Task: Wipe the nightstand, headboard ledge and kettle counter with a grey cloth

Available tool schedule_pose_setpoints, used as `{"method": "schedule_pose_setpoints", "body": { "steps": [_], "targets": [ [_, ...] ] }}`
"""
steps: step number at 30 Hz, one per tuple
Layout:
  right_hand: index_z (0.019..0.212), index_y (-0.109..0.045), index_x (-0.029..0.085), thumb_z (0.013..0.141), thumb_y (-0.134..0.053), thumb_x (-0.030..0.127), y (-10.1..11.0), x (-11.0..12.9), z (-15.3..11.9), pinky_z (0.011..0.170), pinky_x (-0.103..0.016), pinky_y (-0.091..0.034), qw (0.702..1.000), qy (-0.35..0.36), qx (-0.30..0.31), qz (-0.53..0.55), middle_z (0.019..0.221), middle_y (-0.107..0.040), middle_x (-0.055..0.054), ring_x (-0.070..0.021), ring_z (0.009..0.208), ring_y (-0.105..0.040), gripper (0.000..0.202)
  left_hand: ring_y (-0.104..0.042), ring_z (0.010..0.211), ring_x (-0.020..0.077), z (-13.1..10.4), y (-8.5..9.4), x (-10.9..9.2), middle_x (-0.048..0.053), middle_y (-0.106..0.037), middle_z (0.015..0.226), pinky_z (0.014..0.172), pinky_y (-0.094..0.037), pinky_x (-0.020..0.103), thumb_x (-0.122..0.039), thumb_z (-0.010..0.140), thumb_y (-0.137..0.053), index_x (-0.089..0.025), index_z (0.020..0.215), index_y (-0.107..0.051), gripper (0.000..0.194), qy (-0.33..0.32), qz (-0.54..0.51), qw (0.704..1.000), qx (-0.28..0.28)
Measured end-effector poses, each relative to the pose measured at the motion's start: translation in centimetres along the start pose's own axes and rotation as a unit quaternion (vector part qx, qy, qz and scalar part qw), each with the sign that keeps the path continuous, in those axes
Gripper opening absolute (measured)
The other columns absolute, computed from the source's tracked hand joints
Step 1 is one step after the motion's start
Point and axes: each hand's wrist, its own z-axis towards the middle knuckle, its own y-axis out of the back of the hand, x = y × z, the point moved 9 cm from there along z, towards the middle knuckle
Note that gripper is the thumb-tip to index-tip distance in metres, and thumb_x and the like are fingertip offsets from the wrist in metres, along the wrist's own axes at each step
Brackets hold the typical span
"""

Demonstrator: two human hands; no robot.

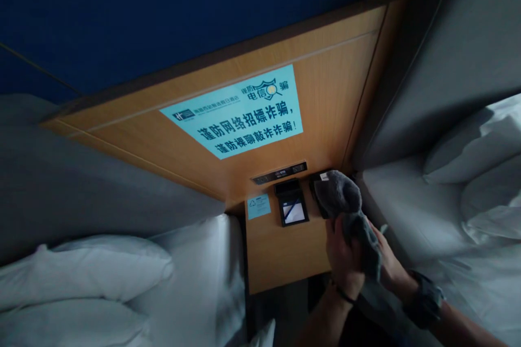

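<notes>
Both my hands hold a grey cloth over the right part of a small wooden nightstand between two beds. My left hand grips the cloth's lower part from the left. Behind the hanging end of the cloth, my right hand with a dark watch on its wrist closes on it. The bunched upper end of the cloth rests on a dark object at the back right of the nightstand, mostly hidden.
A black notepad holder with a pen and a small blue card lie on the nightstand. A blue notice and a switch strip sit on the wooden panel behind. White pillows and bedding flank both sides.
</notes>
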Motion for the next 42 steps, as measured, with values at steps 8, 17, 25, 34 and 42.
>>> {"method": "schedule_pose_setpoints", "body": {
  "steps": [8, 17, 25, 34, 42],
  "targets": [
    [0.093, -0.064, 0.016, 0.085, -0.030, 0.074, -0.4, -2.1, -1.9, 0.081, -0.038, -0.052, 0.993, -0.095, -0.038, -0.064, 0.092, -0.065, -0.014, -0.0289, 0.090, -0.060, 0.069, -0.058, 0.087, 0.0200, 7.0, 0.3, -2.8, 0.008, -0.052, 0.106, 0.076, -0.048, 0.030, -0.020, 0.082, -0.051, -0.021, 0.110, -0.056, 0.029, -0.003, 0.187, 0.982, -0.007],
    [0.084, -0.062, 0.020, 0.062, -0.064, 0.062, 3.6, 2.2, 0.3, 0.082, -0.038, -0.053, 0.999, 0.013, 0.015, -0.032, 0.090, -0.063, -0.009, -0.0275, 0.086, -0.057, 0.047, -0.057, 0.085, 0.0199, -3.3, -1.5, -4.2, 0.005, -0.055, 0.095, 0.075, -0.049, 0.032, -0.016, 0.076, -0.053, -0.023, 0.098, -0.058, 0.023, -0.059, 0.086, 0.991, 0.079],
    [0.078, -0.059, 0.016, 0.078, -0.039, 0.079, -0.7, -0.2, -2.7, 0.081, -0.037, -0.049, 0.991, -0.112, 0.045, -0.058, 0.076, -0.060, -0.008, -0.0258, 0.079, -0.057, 0.066, -0.053, 0.096, 0.0237, 4.9, 0.0, -6.3, 0.008, -0.053, 0.098, 0.085, -0.049, 0.035, -0.027, 0.077, -0.061, -0.020, 0.093, -0.061, 0.018, -0.152, 0.255, 0.954, -0.034],
    [0.095, -0.065, 0.013, 0.077, -0.052, 0.080, -2.2, -1.1, -6.1, 0.053, -0.024, -0.045, 0.941, -0.283, 0.135, 0.131, 0.075, -0.061, -0.005, -0.0159, 0.061, -0.053, 0.070, -0.061, 0.084, 0.0208, 12.3, 3.4, 2.8, 0.008, -0.063, 0.088, 0.076, -0.048, 0.028, -0.025, 0.080, -0.058, -0.017, 0.089, -0.065, 0.014, -0.005, 0.249, 0.968, -0.017],
    [0.099, -0.063, 0.015, 0.074, -0.062, 0.076, -2.0, -2.6, -4.3, 0.049, -0.023, -0.045, 0.913, -0.325, 0.067, 0.237, 0.080, -0.062, -0.005, -0.0152, 0.061, -0.054, 0.066, -0.060, 0.100, 0.0188, 5.5, 7.0, -1.4, 0.008, -0.059, 0.112, 0.089, -0.050, 0.029, -0.017, 0.081, -0.051, -0.019, 0.104, -0.062, 0.025, -0.094, 0.171, 0.979, -0.059]
  ]
}}
